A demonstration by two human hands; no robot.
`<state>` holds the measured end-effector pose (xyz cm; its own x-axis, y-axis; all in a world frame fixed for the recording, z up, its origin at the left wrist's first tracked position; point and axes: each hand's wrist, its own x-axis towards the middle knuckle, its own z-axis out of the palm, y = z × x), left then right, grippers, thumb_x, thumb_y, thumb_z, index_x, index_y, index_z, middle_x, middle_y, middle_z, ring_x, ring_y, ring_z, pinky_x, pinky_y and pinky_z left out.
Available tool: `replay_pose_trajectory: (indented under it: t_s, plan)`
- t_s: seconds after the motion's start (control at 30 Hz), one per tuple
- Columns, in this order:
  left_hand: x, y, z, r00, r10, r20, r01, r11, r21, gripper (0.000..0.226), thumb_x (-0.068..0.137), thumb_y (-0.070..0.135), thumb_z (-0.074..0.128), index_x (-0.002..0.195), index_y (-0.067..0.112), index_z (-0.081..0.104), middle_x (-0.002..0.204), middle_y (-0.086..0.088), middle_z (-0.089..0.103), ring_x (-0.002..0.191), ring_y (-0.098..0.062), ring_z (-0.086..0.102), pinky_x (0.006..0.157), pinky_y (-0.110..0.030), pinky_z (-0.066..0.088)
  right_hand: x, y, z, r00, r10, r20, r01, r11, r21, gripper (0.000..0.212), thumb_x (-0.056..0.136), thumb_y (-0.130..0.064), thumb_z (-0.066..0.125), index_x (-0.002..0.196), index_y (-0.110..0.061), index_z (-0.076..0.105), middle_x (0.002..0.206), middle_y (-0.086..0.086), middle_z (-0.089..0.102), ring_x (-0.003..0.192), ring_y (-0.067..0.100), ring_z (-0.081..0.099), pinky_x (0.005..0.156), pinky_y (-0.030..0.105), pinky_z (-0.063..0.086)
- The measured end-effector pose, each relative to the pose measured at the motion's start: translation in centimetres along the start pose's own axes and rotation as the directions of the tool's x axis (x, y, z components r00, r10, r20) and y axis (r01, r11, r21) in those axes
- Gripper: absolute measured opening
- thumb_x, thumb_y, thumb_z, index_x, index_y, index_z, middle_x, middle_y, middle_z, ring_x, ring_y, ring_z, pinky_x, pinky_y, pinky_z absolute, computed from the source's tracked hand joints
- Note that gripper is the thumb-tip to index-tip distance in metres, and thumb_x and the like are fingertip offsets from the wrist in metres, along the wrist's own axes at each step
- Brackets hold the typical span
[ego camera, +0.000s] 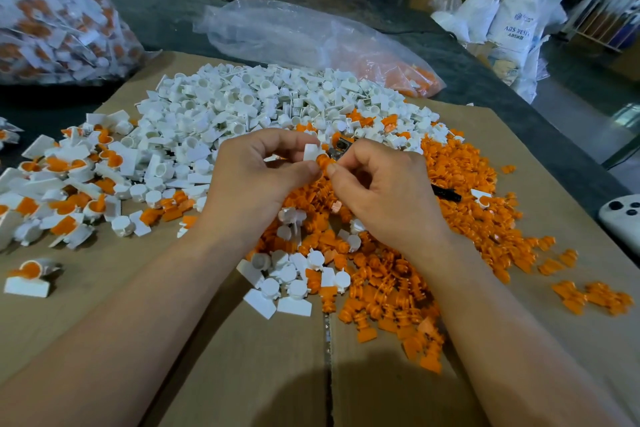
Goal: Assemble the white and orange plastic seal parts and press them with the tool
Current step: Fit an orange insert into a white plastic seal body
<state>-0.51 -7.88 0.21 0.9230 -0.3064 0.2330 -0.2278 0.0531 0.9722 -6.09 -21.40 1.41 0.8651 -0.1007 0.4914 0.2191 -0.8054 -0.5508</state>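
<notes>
Plastic that looks light and stiff suits a pinch: left hand [256, 180] holds the white part [312, 151] by its tab, right hand [384, 194] pinches the orange part [324, 161].

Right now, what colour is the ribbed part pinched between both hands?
The part is orange; head view shows it best.

Two bare arms rise from the bottom of the frame. The left forearm [131, 315] fills the lower left and the right forearm [502, 329] the lower right, both uncovered as far as the frame shows. At centre, the left hand [256, 177] and right hand [384, 191] are bare too. The fingers [277, 142] have short-trimmed nails.
</notes>
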Motion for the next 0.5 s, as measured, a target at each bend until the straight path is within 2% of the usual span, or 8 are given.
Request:
replay_pose_trajectory:
  t_s: [0.07,0.17,0.23,0.4,0.5]
  plan:
    - [-0.01,0.07,-0.07,1.0,-0.013,0.002,0.013,1.0,0.007,0.026,0.073,0.0,0.074,0.078,0.025,0.071,0.061,0.012,0.063,0.064,-0.003,0.059,0.065,-0.016,0.053,-0.03,0.02,0.06,1.0,-0.005,0.006,0.005,1.0,-0.009,0.018,0.085,-0.019,0.059,0.069,-0.022,0.053,0.052,-0.01,0.05,0.057,0.015,0.052,0.045,0.029,0.036]
    - [-0.11,0.15,-0.2,1.0,-0.026,0.007,0.026,1.0,0.008,0.021,0.072,0.003,0.074,0.076,0.024,0.072,0.071,-0.001,0.07,0.071,-0.021,0.068,0.071,-0.026,0.058,0.0,0.19,0.03,1.0,0.013,0.002,-0.013,1.0,-0.025,0.02,0.085,-0.018,0.06,0.067,-0.022,0.052,0.051,-0.01,0.05,0.059,0.015,0.052,0.045,0.028,0.036]
    - [-0.15,0.27,-0.21,1.0,-0.021,0.017,0.021,1.0,0.007,0.022,0.073,0.003,0.074,0.074,0.025,0.072,0.075,-0.007,0.07,0.075,-0.027,0.067,0.066,-0.028,0.059,0.01,0.28,0.0,1.0,0.017,0.008,-0.017,0.999,-0.039,0.018,0.085,-0.018,0.061,0.068,-0.018,0.055,0.052,-0.007,0.052,0.061,0.015,0.052,0.046,0.029,0.036]
    - [-0.16,0.36,-0.05,0.999,0.013,0.03,-0.015,0.999,0.051,0.024,0.071,0.001,0.075,0.072,0.024,0.071,0.071,-0.006,0.07,0.069,-0.026,0.067,0.068,-0.032,0.058,-0.05,0.47,0.09,0.999,-0.037,-0.004,0.036,0.992,-0.121,0.016,0.083,-0.017,0.06,0.069,-0.009,0.059,0.054,0.002,0.056,0.049,0.017,0.049,0.046,0.037,0.04]
    - [-0.18,0.27,0.05,0.999,-0.003,0.045,0.002,1.0,0.028,0.023,0.071,-0.002,0.074,0.073,0.021,0.072,0.071,-0.009,0.07,0.067,-0.027,0.068,0.067,-0.034,0.058,-0.03,0.43,0.28,0.995,-0.099,-0.025,0.091,0.972,-0.215,0.016,0.078,-0.017,0.057,0.065,-0.009,0.057,0.051,0.003,0.055,0.045,0.019,0.048,0.043,0.034,0.04]
